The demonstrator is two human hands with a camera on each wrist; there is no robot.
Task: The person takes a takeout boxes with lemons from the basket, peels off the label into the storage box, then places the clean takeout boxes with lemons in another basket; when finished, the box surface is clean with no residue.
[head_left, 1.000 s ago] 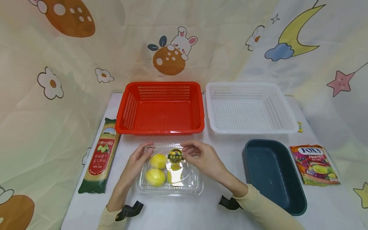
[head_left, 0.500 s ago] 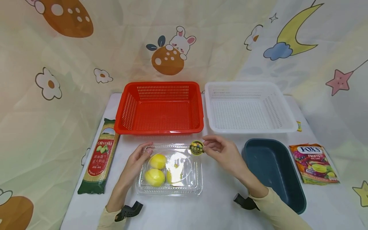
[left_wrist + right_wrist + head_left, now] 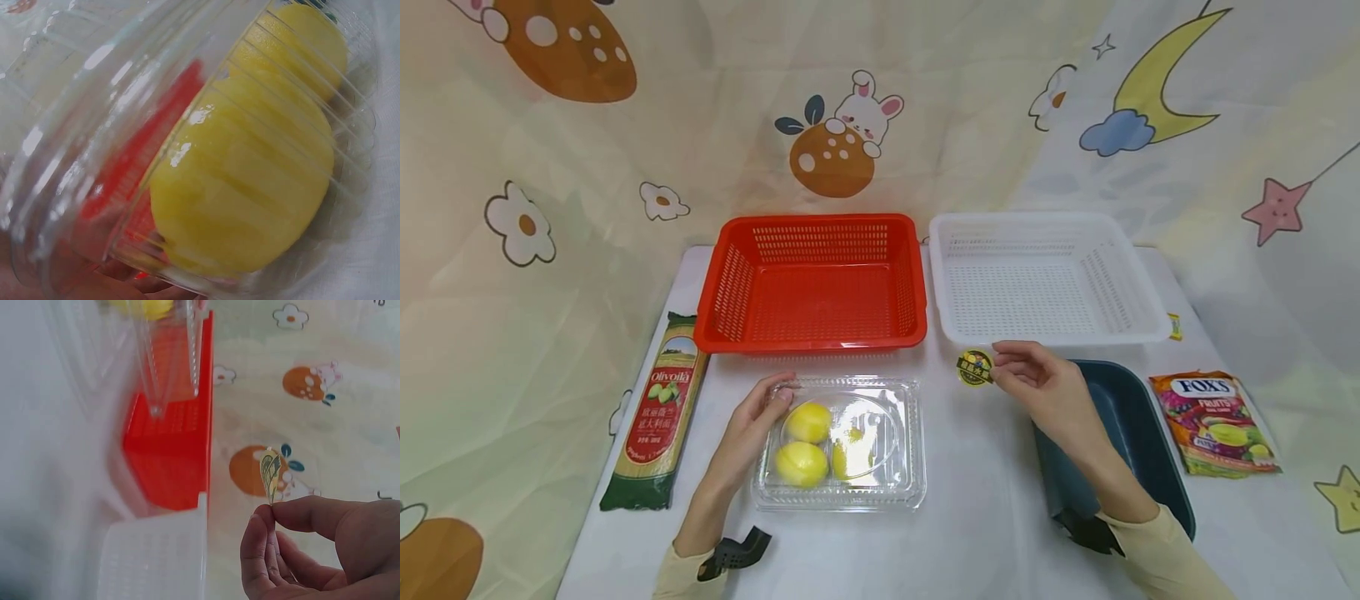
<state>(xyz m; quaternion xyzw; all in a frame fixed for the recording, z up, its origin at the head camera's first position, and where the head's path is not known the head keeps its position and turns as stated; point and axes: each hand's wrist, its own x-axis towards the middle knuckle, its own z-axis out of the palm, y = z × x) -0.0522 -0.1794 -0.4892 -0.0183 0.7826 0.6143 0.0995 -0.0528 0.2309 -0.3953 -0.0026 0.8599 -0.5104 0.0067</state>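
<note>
Head view shows the left hand gripping a clear rectangular plastic box toward the desk's left edge, apparently to steady it, while the right hand pinches a round black-and-gold sticker by its rim, perhaps sparing any adhesive.

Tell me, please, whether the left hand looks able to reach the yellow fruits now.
Probably not: the clear container looks closed over the yellow fruits, and the left hand is outside it.

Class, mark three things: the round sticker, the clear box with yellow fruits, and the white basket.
Round sticker (image 3: 974,367): head view, middle of its printed face.
Clear box (image 3: 913,446): head view, rim on the picture's right.
White basket (image 3: 1015,296): head view, its perforated floor.
</note>
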